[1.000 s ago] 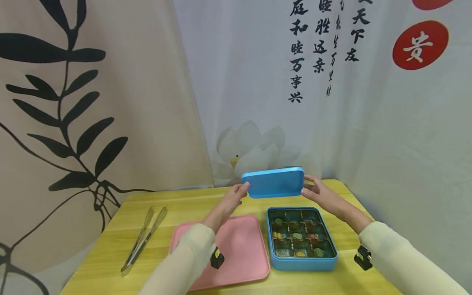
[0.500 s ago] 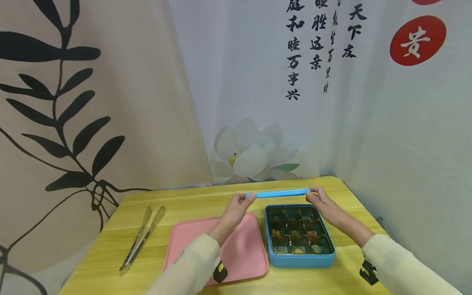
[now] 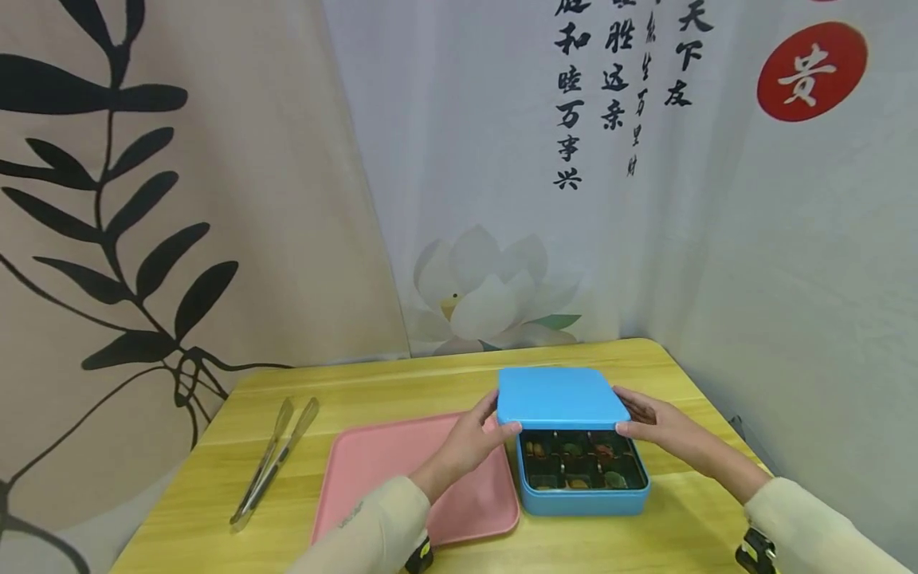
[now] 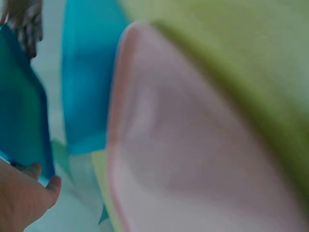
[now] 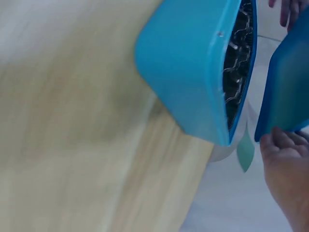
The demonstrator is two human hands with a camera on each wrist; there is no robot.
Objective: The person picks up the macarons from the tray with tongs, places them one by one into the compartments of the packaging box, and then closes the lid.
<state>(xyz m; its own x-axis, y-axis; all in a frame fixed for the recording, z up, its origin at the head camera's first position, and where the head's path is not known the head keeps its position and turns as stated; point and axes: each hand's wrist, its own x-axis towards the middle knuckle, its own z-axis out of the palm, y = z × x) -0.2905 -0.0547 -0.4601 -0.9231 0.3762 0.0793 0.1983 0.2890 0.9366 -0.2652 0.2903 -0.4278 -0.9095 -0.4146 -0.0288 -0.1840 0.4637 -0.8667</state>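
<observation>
Both hands hold a light blue lid (image 3: 562,397) by its opposite sides, its flat top facing up. In the head view it overlaps the back part of a blue box (image 3: 584,502). My left hand (image 3: 466,446) grips the lid's left edge, thumb near the front corner. On the right edge my right hand (image 3: 667,430) pinches it the same way. In the right wrist view the lid (image 5: 289,92) stands apart from the box (image 5: 178,63). The box's front compartments (image 3: 574,462) show small green, yellow and reddish pieces; the lid hides the back ones.
A pink tray (image 3: 387,454) lies just left of the box, partly behind the left forearm. Metal tongs (image 3: 276,462) rest farther left on the yellow wooden table (image 3: 194,494). A printed curtain (image 3: 488,159) hangs behind the table's far edge.
The lid has tipped from showing its underside, through edge-on, to showing its top. Both hands have lowered it toward me, over the box's back part.
</observation>
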